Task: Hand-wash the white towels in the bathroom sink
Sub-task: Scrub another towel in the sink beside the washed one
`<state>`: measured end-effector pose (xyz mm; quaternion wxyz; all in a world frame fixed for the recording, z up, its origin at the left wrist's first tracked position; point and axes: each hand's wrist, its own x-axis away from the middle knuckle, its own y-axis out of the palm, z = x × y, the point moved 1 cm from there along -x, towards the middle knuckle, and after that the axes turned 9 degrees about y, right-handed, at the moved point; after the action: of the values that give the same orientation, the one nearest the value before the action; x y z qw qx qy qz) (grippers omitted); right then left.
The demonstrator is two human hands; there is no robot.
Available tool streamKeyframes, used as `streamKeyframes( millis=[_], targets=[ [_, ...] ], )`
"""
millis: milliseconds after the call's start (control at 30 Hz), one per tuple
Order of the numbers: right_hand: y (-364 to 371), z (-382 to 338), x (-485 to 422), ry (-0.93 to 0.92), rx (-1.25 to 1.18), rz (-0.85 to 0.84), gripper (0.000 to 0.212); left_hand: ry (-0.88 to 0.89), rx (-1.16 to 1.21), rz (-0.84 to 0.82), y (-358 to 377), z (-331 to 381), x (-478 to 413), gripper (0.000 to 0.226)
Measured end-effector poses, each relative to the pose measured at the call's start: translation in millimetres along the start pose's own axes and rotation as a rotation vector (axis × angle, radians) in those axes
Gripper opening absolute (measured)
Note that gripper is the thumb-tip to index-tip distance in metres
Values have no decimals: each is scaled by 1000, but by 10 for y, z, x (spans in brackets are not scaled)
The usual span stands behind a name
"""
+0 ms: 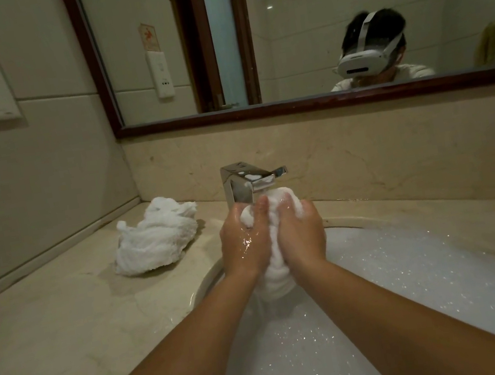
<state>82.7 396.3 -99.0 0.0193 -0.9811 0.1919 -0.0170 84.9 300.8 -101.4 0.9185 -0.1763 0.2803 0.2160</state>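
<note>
Your left hand [244, 243] and right hand [301, 232] both grip one wet, soapy white towel [274, 248], fingers curled round it from either side, palms facing each other. You hold the towel bunched upright above the far edge of the sink [205, 284], just in front of the chrome faucet [244, 184]. The basin is full of foamy water [375, 313]. A second white towel [156, 235] lies crumpled on the countertop [67, 332], near its back left corner, left of the faucet.

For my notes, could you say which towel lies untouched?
The crumpled towel on the counter, left of the tap; the left hand and right hand grip the soapy towel.
</note>
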Motion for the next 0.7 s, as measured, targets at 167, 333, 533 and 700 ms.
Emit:
streamKeyframes(
  millis=[167, 333, 533, 700],
  targets=[
    [-3, 2, -6, 4, 8, 2, 42, -6, 17, 3, 12, -20, -2, 41],
    [2, 11, -4, 13, 1, -4, 39, -13, 18, -6, 16, -26, -19, 37],
    [8, 3, 12, 8, -9, -2, 35, -22, 34, -7, 5, 2, -10, 34],
    [9, -3, 22, 12, -10, 0, 39, -25, 39, -7, 0, 13, -3, 33]
  ],
)
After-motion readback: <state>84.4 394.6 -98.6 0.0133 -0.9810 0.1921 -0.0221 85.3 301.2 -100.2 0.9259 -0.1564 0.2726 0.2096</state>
